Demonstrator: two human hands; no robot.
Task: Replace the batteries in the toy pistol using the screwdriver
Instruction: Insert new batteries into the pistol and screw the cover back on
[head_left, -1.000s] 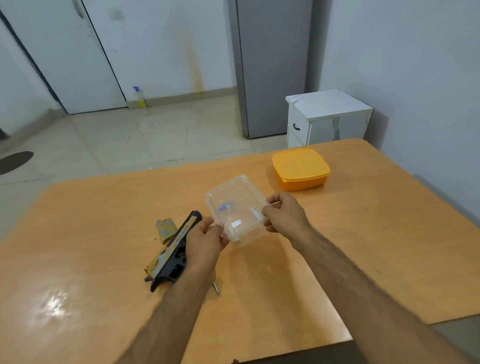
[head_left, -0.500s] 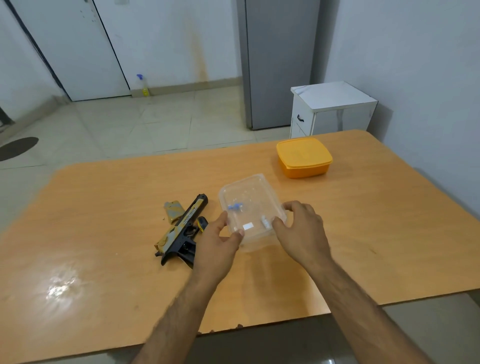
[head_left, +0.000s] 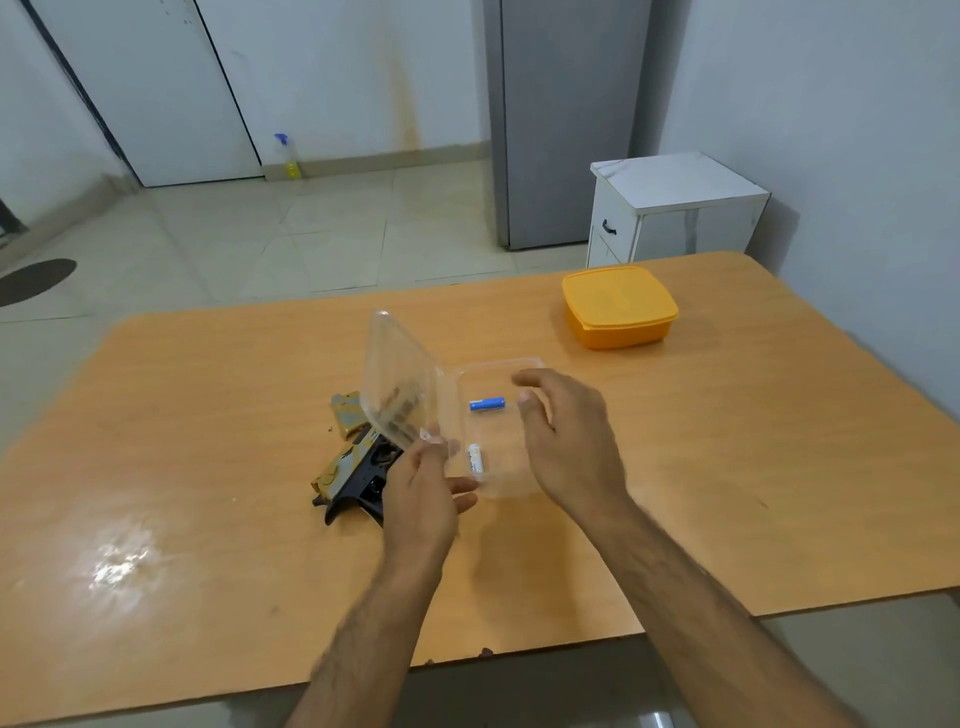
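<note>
A clear plastic box (head_left: 498, 364) stands open on the wooden table (head_left: 727, 467). Its lid (head_left: 395, 379) is tilted up to the left, and my left hand (head_left: 421, 488) grips the lid's near corner. Inside lie a blue battery (head_left: 487, 404) and a white battery (head_left: 475, 459). My right hand (head_left: 566, 441) hovers over the box's right side, fingers apart, holding nothing. The black and gold toy pistol (head_left: 353, 467) lies left of the box, partly behind the lid and my left hand. Its loose gold cover (head_left: 347, 415) rests beside it. No screwdriver shows.
An orange lidded container (head_left: 621, 306) sits at the table's far right. Past the table stand a white cabinet (head_left: 675, 208) and a grey fridge (head_left: 566, 119). A spray bottle (head_left: 288, 156) stands on the tiled floor by the wall.
The box was shut between both hands; now its lid is swung up to the left in my left hand, and my right hand has let go and hovers above the batteries.
</note>
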